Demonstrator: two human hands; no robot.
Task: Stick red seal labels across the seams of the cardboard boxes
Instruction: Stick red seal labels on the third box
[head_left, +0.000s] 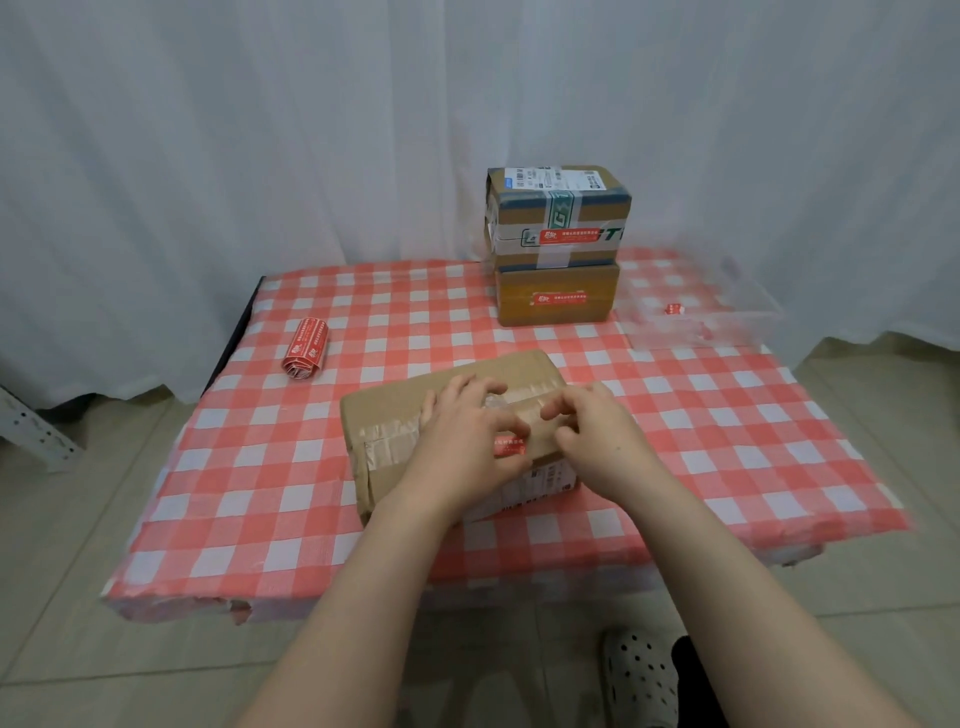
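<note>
A brown cardboard box (395, 405) with clear tape along its seam lies in the middle of the table. A red seal label (510, 447) sits on its near top edge, mostly covered by my fingers. My left hand (462, 441) rests flat on the box top, its thumb touching the label. Beside it, my right hand (592, 436) presses down on the box with curled fingers. A roll of red seal labels (305, 349) lies at the left. Two stacked boxes (558, 249) at the back each carry a red label on the front.
A red-and-white checked cloth (260, 493) covers the low table. A clear plastic tray (701, 312) with a small red label scrap stands at the back right. White curtains hang behind. A tiled floor surrounds the table; my spotted shoe (639, 675) is at the bottom.
</note>
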